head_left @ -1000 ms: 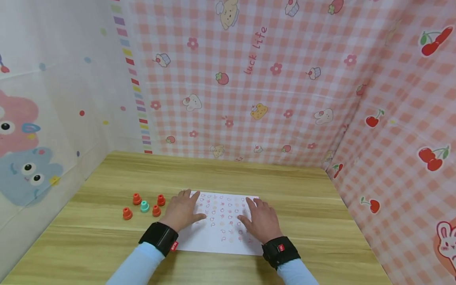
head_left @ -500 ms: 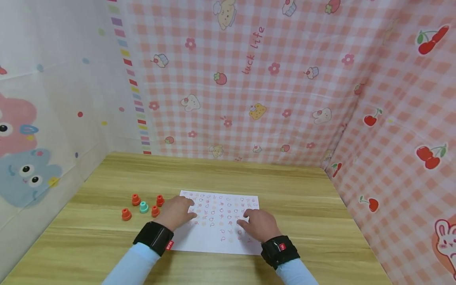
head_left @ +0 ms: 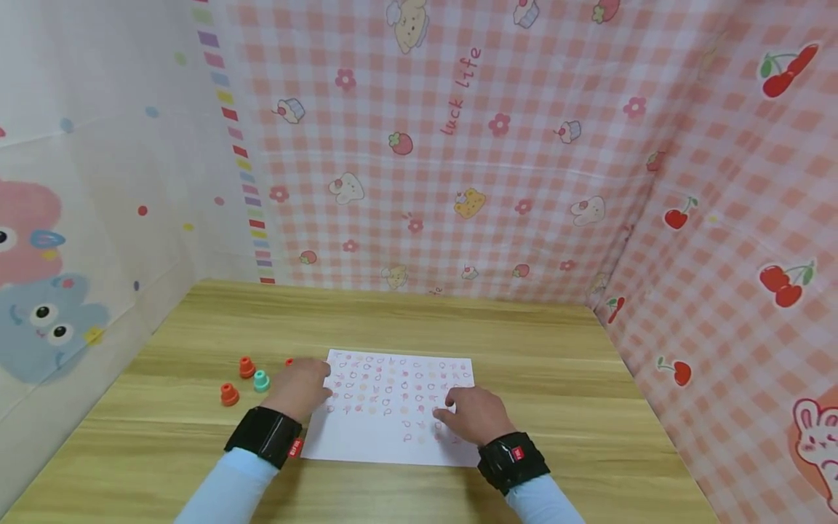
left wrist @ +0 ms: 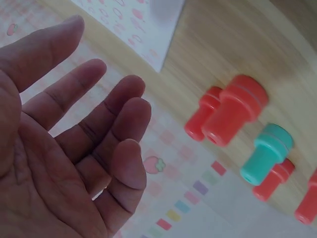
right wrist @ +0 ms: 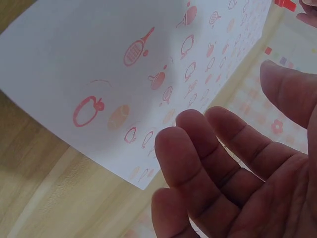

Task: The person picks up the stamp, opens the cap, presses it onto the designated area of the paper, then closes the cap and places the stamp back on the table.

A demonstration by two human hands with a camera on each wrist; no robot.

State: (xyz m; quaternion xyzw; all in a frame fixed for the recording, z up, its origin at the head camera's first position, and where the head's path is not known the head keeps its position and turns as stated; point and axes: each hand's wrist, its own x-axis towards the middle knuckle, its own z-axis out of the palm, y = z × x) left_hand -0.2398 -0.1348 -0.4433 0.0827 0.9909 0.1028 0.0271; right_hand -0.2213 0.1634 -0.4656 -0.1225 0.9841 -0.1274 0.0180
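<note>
A white sheet of paper printed with rows of small red stamp marks lies flat on the wooden table. The left hand hovers at the sheet's left edge, fingers relaxed and loosely spread, holding nothing. Just left of it stand little stamps: orange ones and a teal stamp. The right hand sits over the paper's near right part, fingers loosely bent, gripping nothing.

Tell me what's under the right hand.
Under the right hand lies the stamped paper, on its near right part. The wrist view shows red stamp marks beside the fingers. Whatever marks lie directly beneath the hand are covered.
</note>
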